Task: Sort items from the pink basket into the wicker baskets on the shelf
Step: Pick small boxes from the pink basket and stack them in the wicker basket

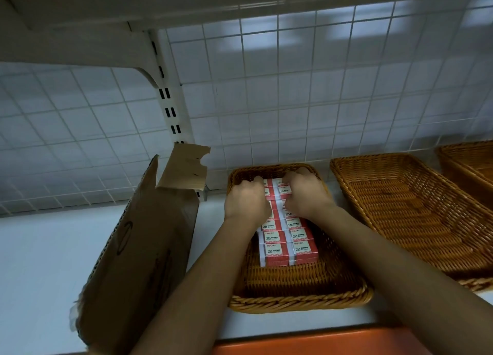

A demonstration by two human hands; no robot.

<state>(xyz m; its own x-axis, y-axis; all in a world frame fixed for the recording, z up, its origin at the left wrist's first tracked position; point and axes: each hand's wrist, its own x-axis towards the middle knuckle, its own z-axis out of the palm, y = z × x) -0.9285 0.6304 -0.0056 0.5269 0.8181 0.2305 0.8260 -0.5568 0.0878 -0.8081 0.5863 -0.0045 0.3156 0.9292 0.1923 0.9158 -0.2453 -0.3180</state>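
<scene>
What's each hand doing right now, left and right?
Left hand: fingers curled on the small red-and-white cardboard boxes in the brown wicker basket.
Right hand: fingers curled on the same boxes.

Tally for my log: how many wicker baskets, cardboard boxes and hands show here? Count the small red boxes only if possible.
Wicker baskets: 3 (left, middle, right, cut off)
Cardboard box: 1
Hands: 2 (left hand, right hand)
Red boxes: 2 rows in the left basket, not countable, hands cover some
Total counted: 6
</scene>
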